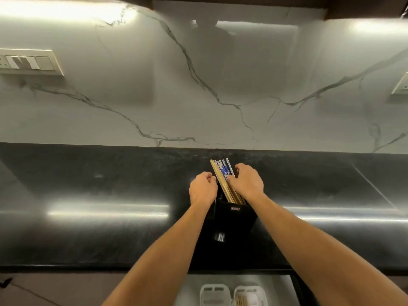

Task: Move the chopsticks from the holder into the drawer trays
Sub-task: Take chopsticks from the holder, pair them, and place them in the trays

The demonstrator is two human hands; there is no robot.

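A black chopstick holder point(231, 219) stands on the dark countertop point(110, 186). Several chopsticks point(221, 173) lean out of it, some plain wood, some white with blue pattern. My right hand point(248, 182) curls around the right side of the bundle, fingers on the patterned ones. My left hand point(202, 187) is just left of the wooden sticks, fingers curled and touching or nearly touching them. Below the counter edge an open drawer point(280, 286) holds two white trays: the left tray point(215, 293) looks bare, the right tray point(250, 295) holds a few wooden chopsticks.
A marble backsplash point(198, 85) rises behind the counter. A switch panel point(28, 61) sits on it at the left and a socket point(400, 86) at the right edge. The counter's front edge point(132, 265) runs just above the drawer.
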